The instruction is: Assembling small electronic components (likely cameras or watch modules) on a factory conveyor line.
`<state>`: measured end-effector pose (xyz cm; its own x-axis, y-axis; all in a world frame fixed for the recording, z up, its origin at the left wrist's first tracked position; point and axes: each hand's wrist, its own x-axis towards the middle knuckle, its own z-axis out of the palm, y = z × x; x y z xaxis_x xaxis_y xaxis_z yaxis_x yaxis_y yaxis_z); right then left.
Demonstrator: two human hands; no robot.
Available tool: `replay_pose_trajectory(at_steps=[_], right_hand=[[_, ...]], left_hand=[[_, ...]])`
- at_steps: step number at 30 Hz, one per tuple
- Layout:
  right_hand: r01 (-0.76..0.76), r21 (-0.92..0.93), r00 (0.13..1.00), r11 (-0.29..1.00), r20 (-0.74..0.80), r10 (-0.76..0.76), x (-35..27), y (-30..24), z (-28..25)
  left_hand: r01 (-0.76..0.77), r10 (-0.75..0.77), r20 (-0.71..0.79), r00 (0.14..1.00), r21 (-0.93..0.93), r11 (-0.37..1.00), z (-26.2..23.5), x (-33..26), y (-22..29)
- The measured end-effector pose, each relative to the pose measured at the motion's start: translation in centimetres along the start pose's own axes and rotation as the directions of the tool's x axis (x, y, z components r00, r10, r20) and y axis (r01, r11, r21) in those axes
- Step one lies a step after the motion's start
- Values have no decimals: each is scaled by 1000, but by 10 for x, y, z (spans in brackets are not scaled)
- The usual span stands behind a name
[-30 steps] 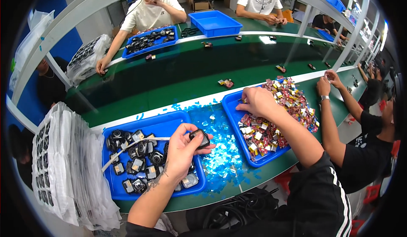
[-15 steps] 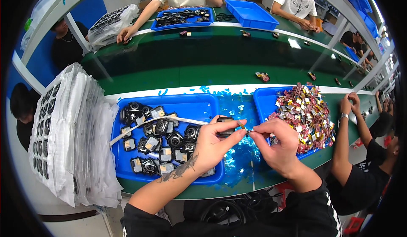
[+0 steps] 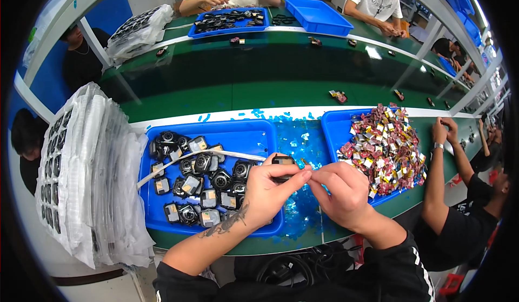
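My left hand (image 3: 268, 187) is closed around a black watch case (image 3: 283, 162), which shows between its fingers and thumb. My right hand (image 3: 344, 192) is pinched, its fingertips meeting my left thumb tip. A tiny piece sits at that meeting point, too small and covered to name. Under my left forearm and wrist lies a blue tray (image 3: 246, 133) of loose black watch cases (image 3: 220, 180), some with round backs up, others showing grey and tan insides. A white strip (image 3: 238, 153) crosses this tray. Beside my right hand, another blue tray (image 3: 336, 122) bears a heaped pile of small pink, yellow and white parts (image 3: 385, 153).
Blue film scraps (image 3: 305, 196) litter the green bench between the trays. Stacked plastic-wrapped trays (image 3: 97, 178) stand at left. Beyond a white rail, a green conveyor belt (image 3: 216, 94) carries a few small parts (image 3: 338, 96). Co-workers sit opposite and at right.
My right hand has moved slightly left, its fingertips now against my left thumb. The person opposite has drawn a hand back from the belt's far edge, leaving a small part there.
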<state>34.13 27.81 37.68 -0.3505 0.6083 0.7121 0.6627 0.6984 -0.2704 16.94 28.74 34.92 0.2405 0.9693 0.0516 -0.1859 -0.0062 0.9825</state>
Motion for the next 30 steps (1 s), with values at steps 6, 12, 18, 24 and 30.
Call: replay_pose_trajectory(at_steps=[6,12,18,24,30], right_hand=[[-435,387,882,813,363,300,8,8,-18],[-393,372,876,841,429,219,28,19,-20],[-410,350,859,842,460,227,27,18,-20],[-391,329,859,859,466,213,23,19,-15],[-72,51,921,996,386,47,-2,3,-9]], left_hand=[[-80,79,17,997,118,990,-3,-1,2],[-172,146,112,983,283,944,-1,-4,3],[-108,86,82,993,323,940,4,-4,4],[-173,153,87,984,323,931,1,-5,-1],[-51,39,58,998,209,977,-2,3,0]])
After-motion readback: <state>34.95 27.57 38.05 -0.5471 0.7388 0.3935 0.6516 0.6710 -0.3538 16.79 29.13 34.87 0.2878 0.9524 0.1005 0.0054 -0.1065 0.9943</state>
